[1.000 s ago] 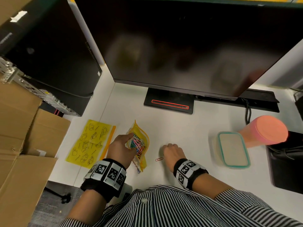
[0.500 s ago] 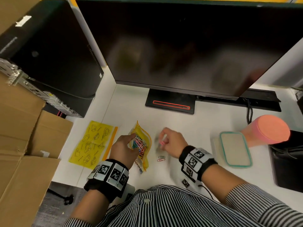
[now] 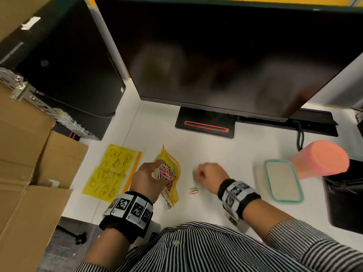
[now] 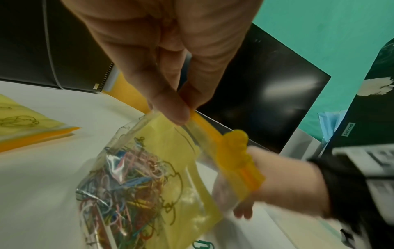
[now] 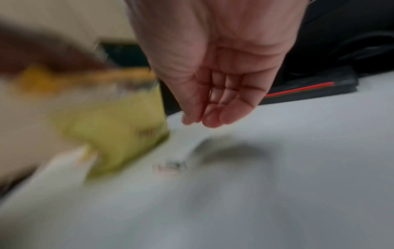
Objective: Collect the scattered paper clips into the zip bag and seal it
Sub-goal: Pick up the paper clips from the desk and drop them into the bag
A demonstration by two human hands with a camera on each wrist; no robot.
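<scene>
Bag held at its mouth, two clips loose on the desk.

Your striped sleeves cut off the near desk edge (image 3: 196,216). Your left hand (image 3: 146,178) pinches the zip bag (image 3: 172,163) at its orange zip strip, the clips inside a tangle. Two paper clips (image 3: 194,191) lie just right of the bag, blurred in the right wrist view. Your right hand (image 3: 211,171) hangs over bare desk, fingers loosely curled, holding nothing. Farther off, the monitor (image 4: 349,129) reads "Lenovo".
</scene>
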